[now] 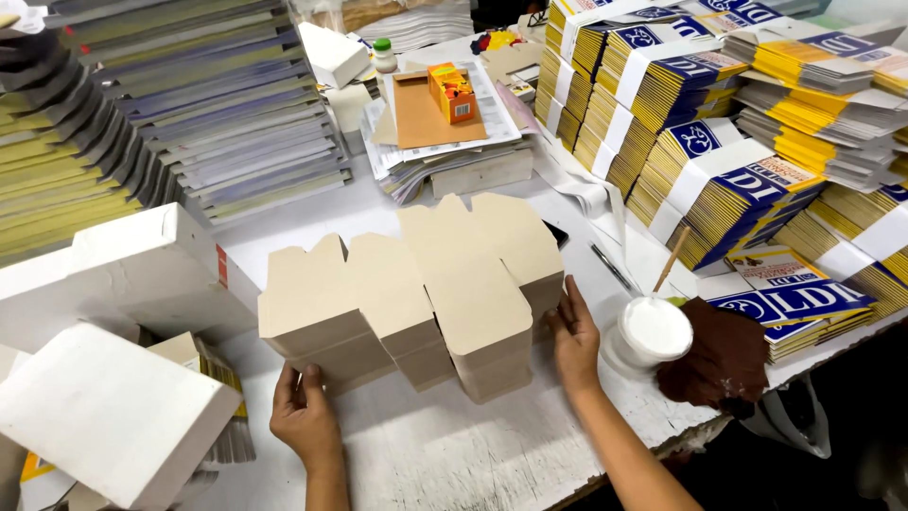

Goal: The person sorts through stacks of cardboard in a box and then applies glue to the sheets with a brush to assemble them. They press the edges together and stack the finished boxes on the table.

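Observation:
A thick stack of flat beige cardboard box blanks (416, 293) lies fanned on the white worktable (454, 454). My left hand (305, 416) presses against the stack's near left corner. My right hand (575, 336) rests flat against the stack's right side. Both hands hold the pile between them, fingers against the card edges.
A white tub of glue (653, 331) with a stick stands beside a brown rag (724, 360) at the right. Banded bundles of yellow-and-blue booklets (719, 161) fill the back right. Fanned piles of printed sheets (199, 104) and white boxes (113, 416) crowd the left. A small orange carton (452, 92) sits at the back.

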